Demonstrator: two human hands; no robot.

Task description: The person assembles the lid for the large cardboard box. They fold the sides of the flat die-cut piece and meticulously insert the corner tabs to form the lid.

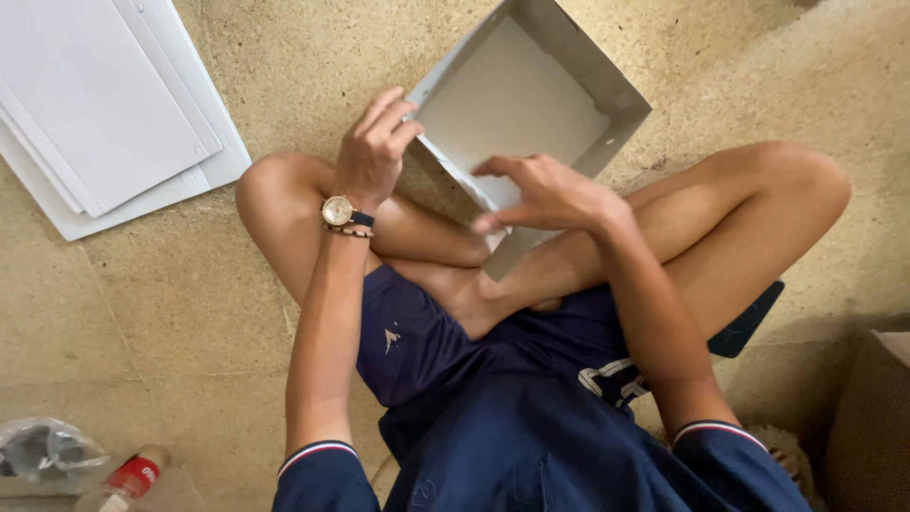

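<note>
A white cardboard box [517,100], partly folded with its open side toward me, rests tilted on my crossed legs. My left hand [373,147], with a gold watch at the wrist, pinches the box's left wall near its corner. My right hand [540,192] grips the near flap of the box, thumb under it and fingers spread over the edge. The lower part of that flap is hidden behind my right hand and shin.
A stack of flat white cardboard sheets [100,104] lies on the beige floor at the upper left. A crumpled clear plastic bag [43,455] and a bottle with a red label [133,477] lie at the lower left. A brown object [872,417] stands at the right edge.
</note>
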